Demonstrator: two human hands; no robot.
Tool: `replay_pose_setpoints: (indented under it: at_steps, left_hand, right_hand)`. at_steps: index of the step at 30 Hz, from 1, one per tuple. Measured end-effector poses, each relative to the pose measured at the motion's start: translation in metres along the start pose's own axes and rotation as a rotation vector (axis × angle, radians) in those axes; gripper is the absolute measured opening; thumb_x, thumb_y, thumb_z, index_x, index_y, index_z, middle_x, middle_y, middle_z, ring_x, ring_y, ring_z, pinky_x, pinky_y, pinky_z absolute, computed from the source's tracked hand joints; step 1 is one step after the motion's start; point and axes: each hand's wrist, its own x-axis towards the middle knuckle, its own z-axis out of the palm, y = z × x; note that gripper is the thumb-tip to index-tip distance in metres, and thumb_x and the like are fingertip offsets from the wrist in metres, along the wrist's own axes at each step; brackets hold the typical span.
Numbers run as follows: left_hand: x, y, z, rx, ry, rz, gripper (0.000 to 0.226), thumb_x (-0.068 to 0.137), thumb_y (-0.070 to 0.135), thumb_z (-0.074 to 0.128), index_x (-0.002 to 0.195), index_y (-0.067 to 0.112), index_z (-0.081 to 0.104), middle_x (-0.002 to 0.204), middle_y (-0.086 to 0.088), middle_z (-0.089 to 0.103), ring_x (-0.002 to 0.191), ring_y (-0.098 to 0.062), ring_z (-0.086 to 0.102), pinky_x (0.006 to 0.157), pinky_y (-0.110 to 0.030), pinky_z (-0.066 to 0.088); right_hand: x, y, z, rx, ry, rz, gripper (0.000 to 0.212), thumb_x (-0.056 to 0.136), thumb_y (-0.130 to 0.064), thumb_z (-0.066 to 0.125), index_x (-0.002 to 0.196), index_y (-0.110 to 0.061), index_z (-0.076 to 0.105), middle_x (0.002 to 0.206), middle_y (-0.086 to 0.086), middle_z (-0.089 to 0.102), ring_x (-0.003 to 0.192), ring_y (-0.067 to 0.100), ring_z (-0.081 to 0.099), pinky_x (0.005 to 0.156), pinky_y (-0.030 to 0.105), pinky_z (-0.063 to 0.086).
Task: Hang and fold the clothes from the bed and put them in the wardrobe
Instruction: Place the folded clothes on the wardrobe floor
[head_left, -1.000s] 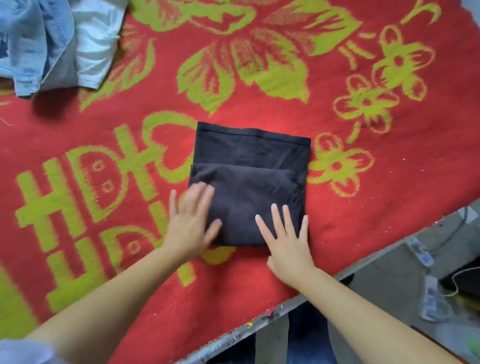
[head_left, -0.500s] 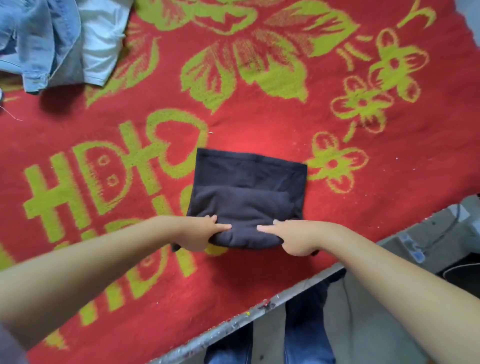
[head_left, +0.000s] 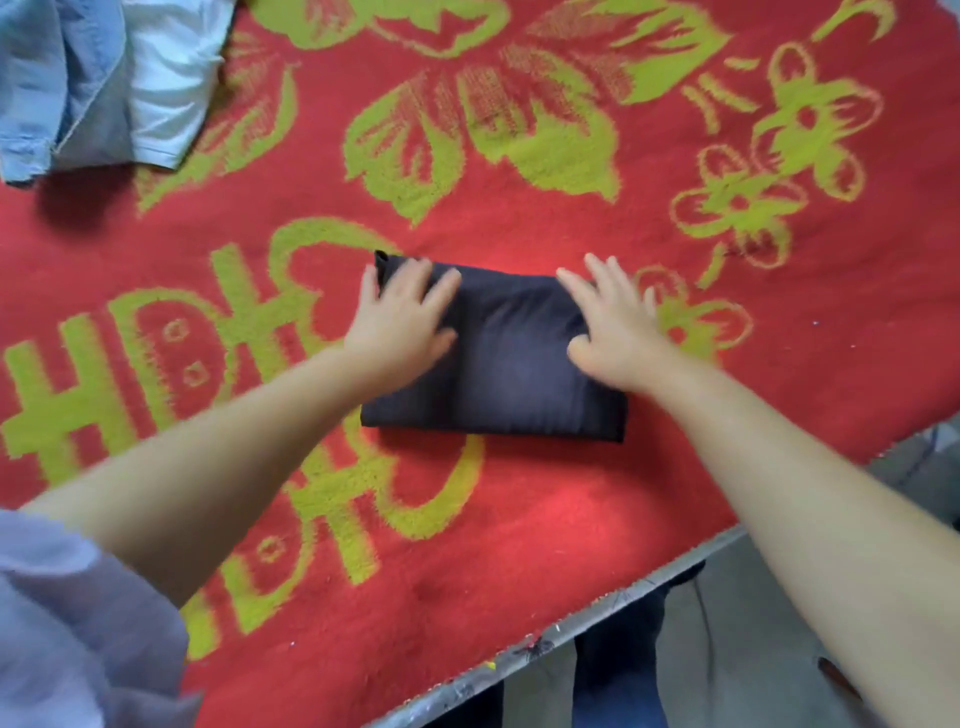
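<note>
Centrally, a dark folded garment (head_left: 498, 358) lies flat on the red blanket (head_left: 571, 499) with yellow-green flower and character patterns that covers the bed. Garment forms a compact rectangle, its near edge a thick rounded fold; one small corner sticks up at the far left.

Left hand (head_left: 402, 317) rests palm down on the garment's left part, fingers straight and spread, tips reaching its far edge. Right hand (head_left: 613, 327) rests palm down on the right part, fingers likewise straight and splayed, some reaching past the cloth's far right corner onto the blanket. Neither hand grips anything; both are slightly blurred.

Far left corner of the bed: a heap of clothes, a light blue denim piece (head_left: 47, 88) overlapping a white one (head_left: 166, 78), well apart from the dark garment.

Near edge: the bed's pale metal rail (head_left: 519, 665), paint-flecked, runs diagonally. Below it, dark blue trouser legs (head_left: 618, 680) and grey floor (head_left: 737, 644). A lilac sleeve (head_left: 62, 623) fills the bottom left.
</note>
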Motion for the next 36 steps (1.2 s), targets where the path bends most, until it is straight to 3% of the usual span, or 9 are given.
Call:
replay_pose_setpoints:
  at_steps: [3,6,10,12,14,19,25,29,36]
  left_hand:
    - [-0.056,0.026,0.048,-0.015,0.015,0.190,0.086,0.084,0.054,0.054,0.152,0.024,0.012,0.158,-0.016,0.014,0.147,-0.032,0.010,0.111,-0.063,0.009]
    - [-0.082,0.036,0.078,0.061,-0.060,0.130,0.104,0.071,0.050,0.065,0.150,0.026,0.001,0.158,-0.018,0.009,0.146,-0.035,0.007,0.107,-0.069,0.010]
    - [-0.060,0.043,0.084,0.041,0.036,0.016,0.102,0.075,0.028,0.064,0.150,0.030,-0.007,0.159,-0.016,0.004,0.147,-0.035,0.002,0.108,-0.068,0.003]
    - [-0.050,0.038,0.081,0.082,-0.007,0.000,0.090,0.088,0.019,0.050,0.148,0.032,-0.016,0.160,-0.012,-0.005,0.147,-0.033,-0.004,0.109,-0.066,0.002]
    - [-0.046,0.035,0.071,0.101,-0.093,0.008,0.077,0.096,0.015,0.040,0.150,0.032,-0.011,0.160,-0.009,-0.006,0.147,-0.030,-0.005,0.111,-0.063,0.006]
    - [-0.041,0.032,-0.008,0.027,-0.235,0.001,0.070,0.097,0.008,0.041,0.152,0.028,0.003,0.160,-0.004,0.009,0.146,-0.033,0.007,0.114,-0.055,0.016]
    - [-0.049,0.022,-0.162,0.096,-0.110,-0.057,0.069,0.095,0.005,0.042,0.152,0.026,0.010,0.152,-0.005,0.028,0.142,-0.033,0.020,0.109,-0.058,0.023]
    - [-0.072,0.004,-0.247,0.115,0.023,-0.167,0.070,0.094,0.006,0.044,0.151,0.026,0.009,0.150,-0.004,0.030,0.140,-0.032,0.024,0.107,-0.057,0.026]
    - [-0.157,-0.023,-0.327,0.112,0.194,-0.493,0.072,0.092,0.003,0.047,0.151,0.026,0.012,0.147,-0.004,0.035,0.134,-0.030,0.031,0.102,-0.056,0.031]
  right_hand:
    - [-0.045,-0.022,0.065,-0.196,0.026,-0.160,0.103,0.074,-0.030,0.058,0.151,-0.036,-0.012,0.158,0.005,-0.024,0.143,0.029,-0.026,0.108,0.071,-0.006]
    - [-0.065,-0.027,0.107,-0.328,0.057,-0.074,0.112,0.080,-0.030,0.061,0.140,-0.037,-0.033,0.151,0.007,-0.038,0.140,0.037,-0.031,0.101,0.074,-0.012]
    - [-0.044,-0.025,0.110,-0.356,0.136,-0.016,0.103,0.089,-0.018,0.056,0.141,-0.038,-0.031,0.158,0.007,-0.022,0.142,0.046,-0.018,0.102,0.074,-0.008]
    - [-0.036,-0.026,0.103,-0.380,0.086,-0.023,0.099,0.090,-0.013,0.054,0.145,-0.038,-0.025,0.160,0.007,-0.017,0.142,0.048,-0.013,0.104,0.073,-0.004]
    - [-0.034,-0.028,0.089,-0.407,-0.004,-0.027,0.092,0.092,-0.011,0.052,0.149,-0.038,-0.016,0.161,0.007,-0.013,0.143,0.048,-0.008,0.107,0.071,0.003]
    - [-0.038,-0.049,0.011,-0.376,-0.157,-0.046,0.081,0.094,-0.003,0.045,0.153,-0.035,-0.001,0.161,0.006,0.007,0.143,0.046,0.006,0.110,0.067,0.014]
    - [-0.060,-0.094,-0.135,-0.441,-0.081,-0.144,0.079,0.093,-0.001,0.045,0.152,-0.036,0.005,0.153,0.006,0.026,0.137,0.042,0.024,0.103,0.060,0.031]
    - [-0.076,-0.141,-0.220,-0.502,0.025,-0.268,0.078,0.093,-0.001,0.045,0.152,-0.036,0.006,0.153,0.007,0.026,0.138,0.042,0.023,0.103,0.063,0.029]
    - [-0.106,-0.230,-0.292,-0.661,0.178,-0.572,0.078,0.094,-0.005,0.046,0.152,-0.036,0.004,0.153,0.007,0.026,0.137,0.040,0.026,0.102,0.061,0.032]
